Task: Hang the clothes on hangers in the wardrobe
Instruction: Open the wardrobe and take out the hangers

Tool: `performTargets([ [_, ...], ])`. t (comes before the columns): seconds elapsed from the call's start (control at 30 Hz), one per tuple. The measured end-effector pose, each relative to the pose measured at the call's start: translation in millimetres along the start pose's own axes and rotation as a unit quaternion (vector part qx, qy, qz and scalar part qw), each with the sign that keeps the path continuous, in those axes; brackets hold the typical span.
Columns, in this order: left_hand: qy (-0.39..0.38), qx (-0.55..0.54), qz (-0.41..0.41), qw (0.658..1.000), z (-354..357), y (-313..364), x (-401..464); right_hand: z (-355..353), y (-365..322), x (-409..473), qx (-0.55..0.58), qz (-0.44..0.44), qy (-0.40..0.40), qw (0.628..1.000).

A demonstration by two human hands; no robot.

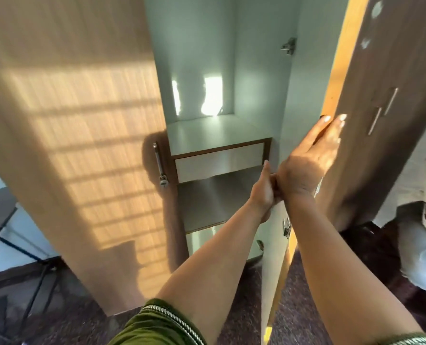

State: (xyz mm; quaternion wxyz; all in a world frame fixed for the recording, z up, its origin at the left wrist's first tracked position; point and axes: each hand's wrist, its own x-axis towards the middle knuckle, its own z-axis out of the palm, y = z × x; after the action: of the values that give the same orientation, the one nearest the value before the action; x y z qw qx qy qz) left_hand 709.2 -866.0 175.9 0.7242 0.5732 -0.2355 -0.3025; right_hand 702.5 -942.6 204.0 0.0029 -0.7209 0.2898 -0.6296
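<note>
A closed wardrobe door (pixel 82 145) in pale wood fills the left, sunlight striped across it, its metal handle (pixel 160 165) upright at the edge. Beside it the wardrobe (pixel 207 70) stands tall and open; the pale interior shows bare shelves (pixel 214 133) and a drawer front (pixel 219 163). The left hand (pixel 263 192) has its fingers curled against the right wrist. The right hand (pixel 314 155) lies flat, fingers straight, on the edge of the open door (pixel 381 120). Pale clothes (pixel 420 245) lie at the far right.

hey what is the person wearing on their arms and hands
Both forearms are bare. The left hand and right hand wear no gloves. Olive-green short sleeves end above the elbows, each edged with silver and dark braided trim. Fingernails look pale.
</note>
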Motion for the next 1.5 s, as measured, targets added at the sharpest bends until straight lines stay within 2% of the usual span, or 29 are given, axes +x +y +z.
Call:
performTargets([
  [0.23, -0.083, 0.001, -0.040, 0.996, 67, -23, 13, -19, 82, 29, -0.137, 0.017, -0.057, 0.989],
  [0.3, -0.073, 0.027, -0.040, 0.996, 78, -26, 18, -23, 101, 39, -0.126, 0.056, -0.082, 0.987],
  [0.4, -0.058, 0.073, 0.005, 0.996, 86, -34, 35, -15, 125, 43, -0.171, 0.046, -0.148, 0.973],
  [0.5, -0.012, 0.133, 0.009, 0.991, 74, -37, 61, 1, 155, 34, -0.206, 0.025, -0.259, 0.943],
  [0.57, 0.011, 0.147, 0.032, 0.989, 64, -28, 68, 8, 180, 30, -0.250, 0.034, -0.304, 0.919],
  [0.63, 0.026, 0.150, 0.059, 0.987, 54, -30, 81, 12, 199, 37, -0.266, 0.049, -0.318, 0.909],
  [0.77, 0.053, 0.176, 0.057, 0.981, 44, -37, 102, 27, 228, 56, -0.294, 0.066, -0.335, 0.893],
  [0.97, 0.092, 0.226, 0.101, 0.964, 28, -38, 139, 66, 240, 42, -0.261, 0.073, -0.324, 0.907],
  [1.13, 0.192, 0.315, 0.160, 0.916, -17, -29, 149, 100, 197, 37, -0.219, 0.156, -0.254, 0.929],
  [1.2, 0.238, 0.356, 0.175, 0.887, -47, -25, 146, 119, 172, 41, -0.178, 0.157, -0.237, 0.942],
  [1.3, 0.324, 0.434, 0.167, 0.824, -101, -20, 132, 153, 119, 40, -0.079, 0.108, -0.241, 0.961],
  [1.37, 0.403, 0.437, 0.154, 0.789, -141, -14, 118, 182, 73, 28, -0.006, 0.052, -0.265, 0.963],
  [1.5, 0.555, 0.384, 0.141, 0.724, -223, 9, 90, 233, -41, -11, 0.163, -0.068, -0.325, 0.929],
])
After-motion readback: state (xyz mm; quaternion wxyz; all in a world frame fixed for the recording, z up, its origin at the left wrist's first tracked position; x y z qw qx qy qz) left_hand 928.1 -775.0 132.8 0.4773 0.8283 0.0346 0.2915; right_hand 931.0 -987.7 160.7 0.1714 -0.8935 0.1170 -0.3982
